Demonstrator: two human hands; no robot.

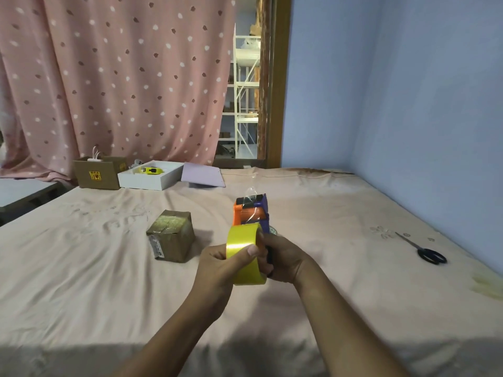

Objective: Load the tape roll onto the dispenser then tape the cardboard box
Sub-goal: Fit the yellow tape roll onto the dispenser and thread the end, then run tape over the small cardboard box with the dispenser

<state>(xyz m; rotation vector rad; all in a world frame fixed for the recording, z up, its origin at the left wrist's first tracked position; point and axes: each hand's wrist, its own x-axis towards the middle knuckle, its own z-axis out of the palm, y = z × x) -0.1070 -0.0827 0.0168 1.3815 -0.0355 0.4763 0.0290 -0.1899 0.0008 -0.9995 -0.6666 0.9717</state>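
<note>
Above a bed covered in a pale pink sheet (pixel 313 268), the left hand (pixel 217 265) is clamped on a yellow roll of tape (pixel 245 254), thumb across its outer face. The right hand (pixel 283 259) grips the handle of an orange and purple tape dispenser (pixel 251 210), which stands just behind the roll and touches it; a clear strip of tape curls up from its top. A small brown cardboard box wrapped in tape (pixel 172 235) sits on the sheet left of the hands. Black-handled scissors (pixel 427 251) lie well apart to the right.
</note>
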